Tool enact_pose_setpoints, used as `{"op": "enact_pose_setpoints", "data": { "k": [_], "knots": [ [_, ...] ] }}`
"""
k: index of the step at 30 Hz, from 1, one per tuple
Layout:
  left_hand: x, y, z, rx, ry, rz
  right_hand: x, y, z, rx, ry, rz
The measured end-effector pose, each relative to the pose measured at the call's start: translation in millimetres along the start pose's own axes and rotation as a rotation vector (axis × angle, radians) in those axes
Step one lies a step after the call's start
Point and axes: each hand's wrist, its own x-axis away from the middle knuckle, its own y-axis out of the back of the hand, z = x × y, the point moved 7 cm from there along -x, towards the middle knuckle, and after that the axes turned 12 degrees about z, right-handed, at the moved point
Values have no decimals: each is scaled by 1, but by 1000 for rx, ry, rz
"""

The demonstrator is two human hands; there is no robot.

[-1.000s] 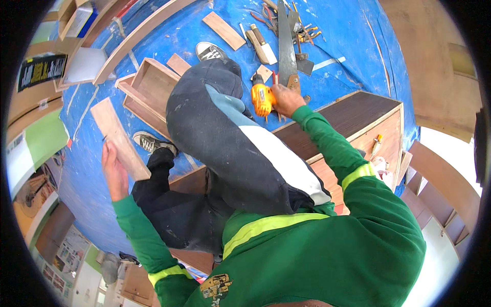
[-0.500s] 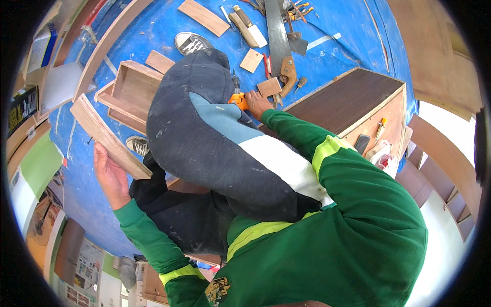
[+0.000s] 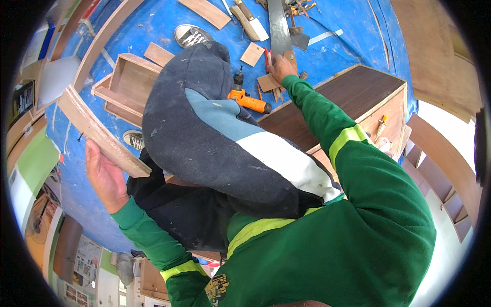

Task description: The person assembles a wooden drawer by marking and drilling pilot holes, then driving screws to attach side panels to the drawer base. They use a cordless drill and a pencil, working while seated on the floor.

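My left hand (image 3: 106,176) is closed at the lower edge of a long wooden board (image 3: 105,133), its thumb against the wood and the other fingers partly hidden. The board slants up from beside my thigh, and a dark screw or nail (image 3: 80,137) sticks out near my thumb. My right hand (image 3: 280,69) reaches down over the wooden handle of a hand saw (image 3: 279,30), beside a red-handled tool (image 3: 267,57); its fingertips are hidden. An orange cordless drill (image 3: 249,101) lies on the blue sheet by my knee, apart from both hands.
A dark-topped wooden cabinet (image 3: 353,89) lies on the right, with a brush (image 3: 381,125) on its side. On the left stands an open wooden drawer box (image 3: 134,82). Wood offcuts (image 3: 252,54), a hatchet-like blade (image 3: 250,23) and pliers (image 3: 302,7) lie on the blue sheet (image 3: 153,25).
My right hand has let go of the drill and moved up and right to the saw's handle. The board in my left hand has shifted slightly left and up.
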Motion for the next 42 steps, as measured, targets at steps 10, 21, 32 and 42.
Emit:
{"op": "enact_pose_setpoints", "data": {
  "k": [10, 21, 32, 42],
  "knots": [
    [-4, -3, -6, 21, -6, 67, -54, -7, 52, -3, -195, 85],
    [-3, -15, -5, 55, -7, 36, -42, -12, 51, -19, -227, -12],
    [1, -21, -7, 121, -74, 133, 32, 117, 76, -1026, 301, -77],
    [66, 3, 15, 230, -192, 121, 307, 284, 337, -345, 1063, -564]
  ]
}}
